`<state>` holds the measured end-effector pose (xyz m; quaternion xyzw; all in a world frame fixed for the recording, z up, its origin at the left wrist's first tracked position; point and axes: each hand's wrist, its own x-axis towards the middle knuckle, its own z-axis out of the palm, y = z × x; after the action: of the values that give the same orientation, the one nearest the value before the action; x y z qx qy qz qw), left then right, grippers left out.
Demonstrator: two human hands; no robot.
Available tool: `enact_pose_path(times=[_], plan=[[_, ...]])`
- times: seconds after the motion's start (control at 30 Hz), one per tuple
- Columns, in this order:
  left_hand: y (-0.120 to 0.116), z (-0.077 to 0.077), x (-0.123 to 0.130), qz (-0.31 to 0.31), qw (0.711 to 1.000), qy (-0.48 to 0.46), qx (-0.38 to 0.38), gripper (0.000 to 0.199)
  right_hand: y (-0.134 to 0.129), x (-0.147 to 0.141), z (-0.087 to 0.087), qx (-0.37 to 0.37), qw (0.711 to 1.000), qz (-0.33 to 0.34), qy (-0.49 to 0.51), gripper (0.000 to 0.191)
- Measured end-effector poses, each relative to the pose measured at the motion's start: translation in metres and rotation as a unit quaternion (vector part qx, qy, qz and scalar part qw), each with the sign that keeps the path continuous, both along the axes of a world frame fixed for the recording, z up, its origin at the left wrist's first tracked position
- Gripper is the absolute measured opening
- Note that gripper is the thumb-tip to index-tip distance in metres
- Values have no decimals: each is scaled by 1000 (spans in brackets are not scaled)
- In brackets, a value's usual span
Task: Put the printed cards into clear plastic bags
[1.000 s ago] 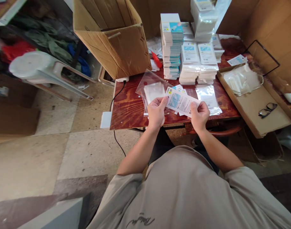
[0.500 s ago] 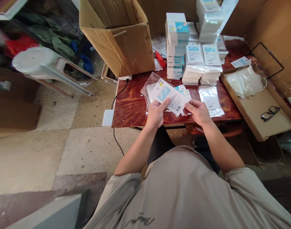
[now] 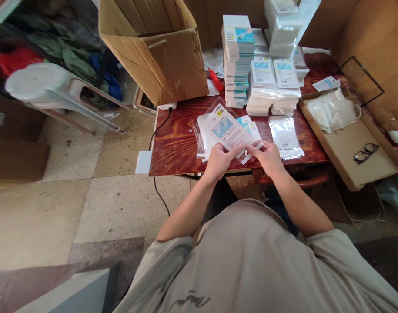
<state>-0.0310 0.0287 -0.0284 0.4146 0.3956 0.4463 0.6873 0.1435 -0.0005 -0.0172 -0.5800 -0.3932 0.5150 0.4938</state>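
A white-and-blue printed card (image 3: 223,126) lies in a clear plastic bag (image 3: 220,103) at the table's front edge. My left hand (image 3: 220,161) is closed on the bag's near left edge, thumb on top. At the near right corner, my right hand (image 3: 268,157) pinches the bag, where a white strip (image 3: 247,158) shows between the hands. Beneath and to the left are several other clear bags (image 3: 205,130). More printed cards (image 3: 251,126) peek out behind the held one. Some fingertips are hidden under the bag.
Tall stacks of cards (image 3: 238,56) and packed bags (image 3: 260,93) stand behind my hands. Right of them lies a flat packed bag (image 3: 285,134). A cardboard box (image 3: 172,65) rises at back left. A shallow cardboard tray (image 3: 375,167) holds glasses (image 3: 366,153) on the right.
The card, held at an angle before, now lies inside the clear bag. Both hands have moved closer together at the bag's near end.
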Motion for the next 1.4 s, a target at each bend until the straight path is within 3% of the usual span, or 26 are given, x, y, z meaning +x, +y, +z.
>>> enact_pose_path(times=[0.07, 0.17, 0.37, 0.43, 0.5, 0.57, 0.63, 0.7, 0.77, 0.8, 0.87, 0.93, 1.0, 1.07, 1.17, 1.27, 1.33, 1.4], plan=[[-4, 2, 0, -39, 998, 30, -26, 54, -1, 0, 0, -9, 1000, -21, -5, 51], [-6, 6, 1, -88, 992, 73, -45, 52, -2, 5, 2, -13, 1000, 1, 22, 51], [-3, 8, 9, -98, 994, 44, -26, 55, -11, 27, 15, 30, 999, 36, 2, 46], [0, 6, 9, -101, 993, 67, 5, 52, -11, 44, 13, 35, 999, -5, -29, 46], [5, 4, 3, -44, 982, 174, 65, 45, -9, 69, 4, 40, 988, -103, -110, 48], [15, 1, -11, 72, 931, 334, 130, 39, -5, 97, -10, 40, 949, -205, -238, 48], [29, -4, -27, 168, 849, 477, 151, 43, -3, 121, -27, 16, 888, -253, -384, 45], [44, -10, -43, 179, 798, 565, 109, 51, -2, 134, -39, -12, 820, -272, -504, 48], [57, -16, -55, 141, 787, 598, 59, 55, -2, 131, -44, -3, 767, -284, -576, 53], [62, -18, -60, 120, 790, 600, 41, 55, -2, 125, -44, 27, 757, -275, -593, 52], [69, -21, -66, 91, 799, 593, 23, 49, -3, 107, -36, 120, 771, -191, -596, 43], [73, -20, -70, 79, 800, 595, 21, 36, -1, 86, -24, 216, 788, -21, -576, 34], [73, -17, -72, 70, 790, 608, 25, 25, 2, 68, -11, 266, 762, 152, -571, 32], [73, -11, -74, 53, 775, 629, 32, 23, 6, 54, 1, 262, 716, 265, -591, 25], [69, -3, -76, 28, 743, 667, 45, 29, 11, 46, 13, 222, 660, 348, -627, 11], [64, -1, -78, 56, 724, 682, 81, 35, 12, 47, 22, 203, 626, 395, -641, 15], [63, -5, -77, 96, 754, 639, 120, 34, 11, 50, 26, 195, 615, 415, -641, 17], [63, -13, -74, 143, 835, 518, 121, 28, 10, 53, 29, 188, 626, 410, -636, 20]])
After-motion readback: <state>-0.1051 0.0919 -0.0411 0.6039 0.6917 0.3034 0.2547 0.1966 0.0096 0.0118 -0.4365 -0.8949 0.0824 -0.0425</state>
